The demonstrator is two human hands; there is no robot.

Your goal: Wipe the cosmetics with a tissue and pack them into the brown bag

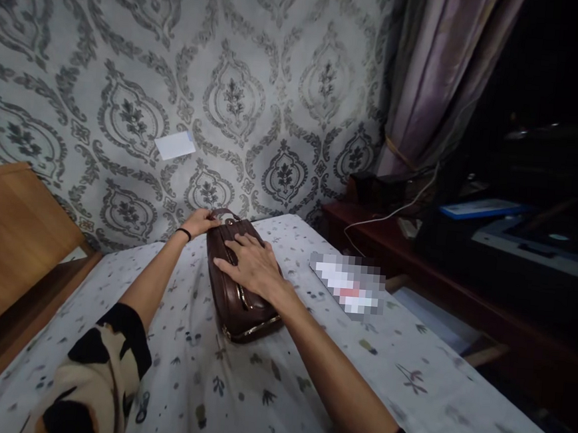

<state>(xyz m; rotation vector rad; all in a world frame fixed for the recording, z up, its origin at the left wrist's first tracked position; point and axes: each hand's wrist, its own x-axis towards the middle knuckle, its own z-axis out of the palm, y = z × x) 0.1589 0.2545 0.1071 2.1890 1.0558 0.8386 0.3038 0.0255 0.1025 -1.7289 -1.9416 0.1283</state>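
Note:
A dark brown leather handbag [223,291] with gold zippers lies on the patterned white bedsheet [176,381]. Its carrying handle [223,213] is at the far end. My left hand [200,223], with a dark band at the wrist, is closed on the bag's far left corner beside the handle; the fingertips are partly hidden. Across the bag's upper face my right hand [252,264] rests flat, fingers spread, near a zipper with hanging pulls [243,296].
A blurred-out flat item [348,284] lies on the sheet to the right. Wooden furniture [11,241] borders the left. Patterned wallpaper [261,61] with a white switch plate [175,145] rises behind. At right are a curtain [430,74], a white cable [389,218] and a dark red table [382,234].

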